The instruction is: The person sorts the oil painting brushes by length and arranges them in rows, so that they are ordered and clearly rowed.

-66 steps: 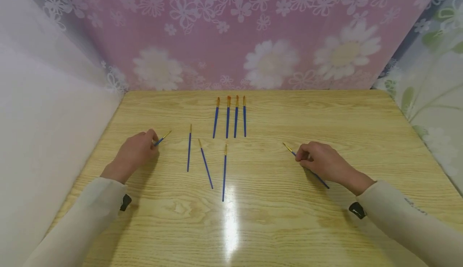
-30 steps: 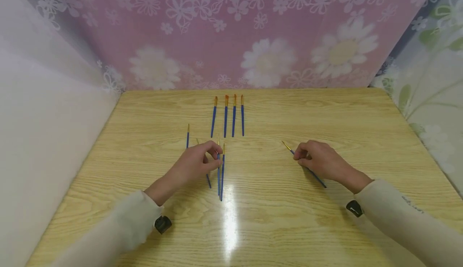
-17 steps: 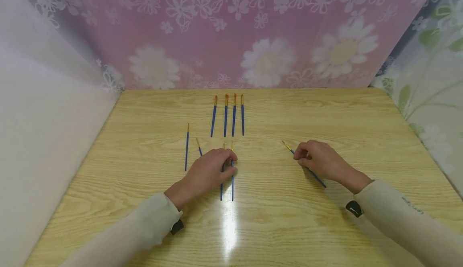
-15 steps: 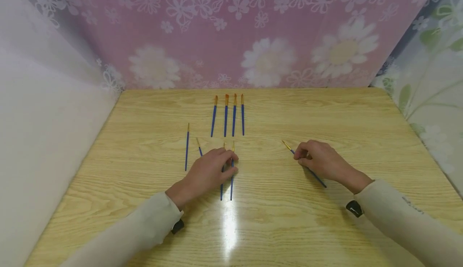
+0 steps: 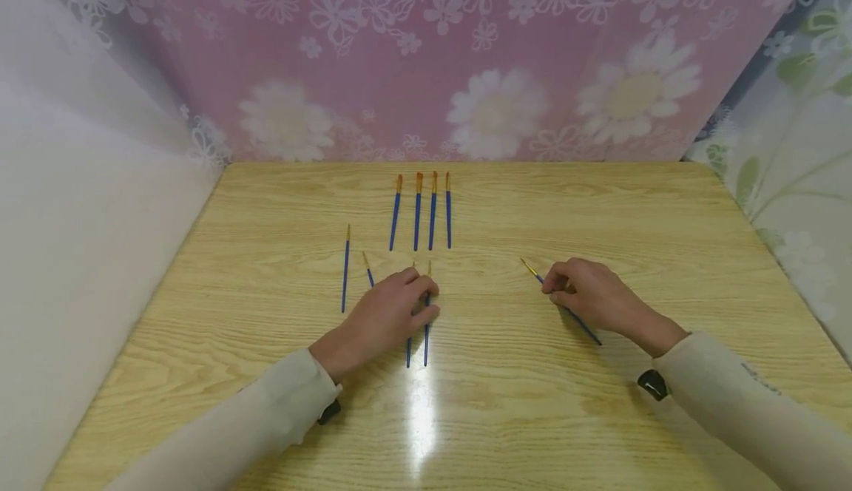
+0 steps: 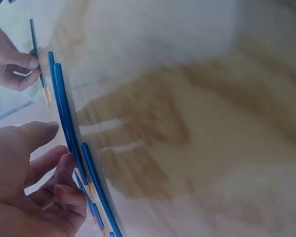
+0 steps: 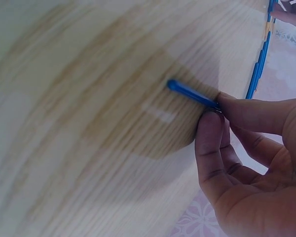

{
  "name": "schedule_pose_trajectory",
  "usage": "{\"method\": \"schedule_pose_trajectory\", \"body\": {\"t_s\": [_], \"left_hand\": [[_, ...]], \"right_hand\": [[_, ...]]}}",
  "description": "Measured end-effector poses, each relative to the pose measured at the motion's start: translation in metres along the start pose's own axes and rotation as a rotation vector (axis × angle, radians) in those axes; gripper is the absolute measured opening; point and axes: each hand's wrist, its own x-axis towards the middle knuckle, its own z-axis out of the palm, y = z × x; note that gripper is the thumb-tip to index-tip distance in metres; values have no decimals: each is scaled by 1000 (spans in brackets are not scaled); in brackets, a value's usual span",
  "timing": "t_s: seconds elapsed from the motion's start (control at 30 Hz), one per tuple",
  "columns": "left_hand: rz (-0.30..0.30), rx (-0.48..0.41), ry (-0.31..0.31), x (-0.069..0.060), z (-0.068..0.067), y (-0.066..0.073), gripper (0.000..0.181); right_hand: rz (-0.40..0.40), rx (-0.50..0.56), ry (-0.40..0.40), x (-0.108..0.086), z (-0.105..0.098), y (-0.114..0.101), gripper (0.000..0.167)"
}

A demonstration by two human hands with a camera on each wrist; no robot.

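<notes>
My left hand (image 5: 382, 317) is over the thin blue brushes at mid-table. Its thumb and fingertips are parted beside the rightmost one (image 5: 427, 339), which lies on the table; in the left wrist view the fingertips of the left hand (image 6: 34, 182) touch or nearly touch a blue handle (image 6: 64, 108). Beneath the hand lies a second thin brush (image 5: 409, 350), partly covered. My right hand (image 5: 592, 299) pinches a thin brush (image 5: 586, 328) between thumb and fingers, its golden end toward the upper left. The right wrist view shows that handle (image 7: 190, 93) sticking out of the pinch.
Behind my left hand, several wider blue brushes with orange bristles (image 5: 417, 221) lie side by side. To its left are a thin brush (image 5: 345, 276) and a slanted one (image 5: 369, 275), partly covered. A flowered pink cloth (image 5: 399, 92) hangs at the table's (image 5: 519, 417) far edge.
My left hand has come from the far left with a thin brush, which now lies right of the others, and its fingers have parted from it. My right hand has kept its pinch in place.
</notes>
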Motion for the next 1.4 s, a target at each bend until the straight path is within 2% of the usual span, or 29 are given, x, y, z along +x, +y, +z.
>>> {"method": "schedule_pose_trajectory", "body": {"t_s": [0.07, 0.2, 0.3, 0.43, 0.57, 0.67, 0.87, 1.0, 1.2, 1.4], "left_hand": [[-15, -26, 6, 0, -3, -3, 25], [-95, -41, 35, -2, -18, -14, 22], [-167, -37, 68, -5, -31, -30, 21], [-264, -40, 99, -11, -46, -59, 20], [-364, -65, 78, -18, -56, -83, 22], [-415, -66, 46, -23, -59, -93, 27], [-457, -46, 12, -28, -65, -98, 28], [-455, -42, 12, -29, -67, -97, 27], [-460, -66, -15, -24, -66, -91, 33], [-442, -21, -37, -21, -65, -92, 28]], "right_hand": [[1, 0, 2, 0, 0, 0, 8], [-3, -3, 4, 0, 0, -1, 8], [-5, -2, -1, 0, 0, 0, 8], [-3, 7, -3, -1, 0, 0, 8], [-9, 8, 4, -1, 0, 0, 8], [-15, 12, 16, -2, 0, 0, 10], [-1, 39, 27, -3, 1, -1, 21], [0, 31, 21, -3, 1, -1, 21], [3, 41, 21, -3, 1, -1, 19], [1, 50, 19, -3, 0, -1, 18]]}}
